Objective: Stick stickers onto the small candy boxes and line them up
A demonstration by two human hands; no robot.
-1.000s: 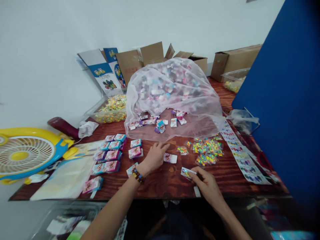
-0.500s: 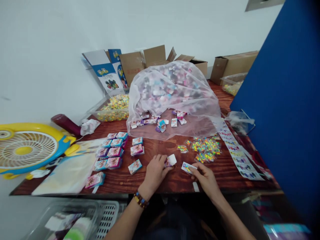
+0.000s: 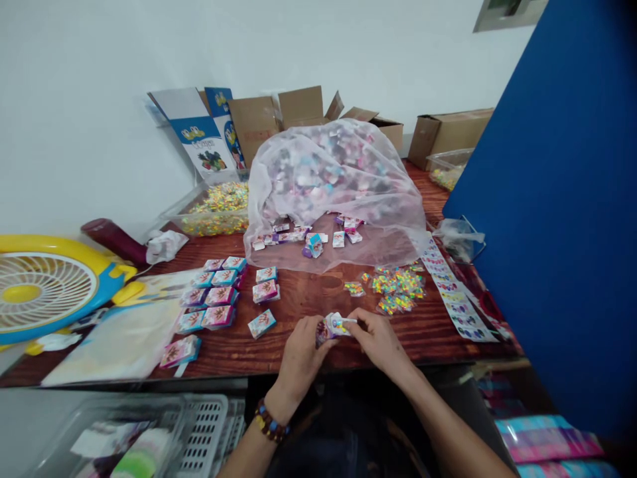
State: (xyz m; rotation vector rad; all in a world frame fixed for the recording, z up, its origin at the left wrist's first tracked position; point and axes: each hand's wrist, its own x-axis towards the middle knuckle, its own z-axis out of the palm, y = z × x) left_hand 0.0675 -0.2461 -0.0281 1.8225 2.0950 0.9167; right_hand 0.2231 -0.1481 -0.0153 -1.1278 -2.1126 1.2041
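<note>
Left of the translucent sheet (image 3: 323, 255), lettered on a blue-and-white carton (image 3: 202, 143), too blurred to read. In front of the sheet, holding a small open box (image 3: 322, 332) in the left hand (image 3: 301, 353), pinching a white card (image 3: 342, 324) in the right hand (image 3: 381, 341); apart half a second ago, now met at the box's mouth. Right of the sheet, printed on a sticker strip (image 3: 455, 292), too small to read.

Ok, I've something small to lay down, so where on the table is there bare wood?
Bare wood shows on the table between the short row of boxes and the colourful packets, beyond the left hand. Another patch lies between those packets, the paper strip and the right hand. It is crowded at the left, with stacked boxes, and under the thin sheet.
</note>
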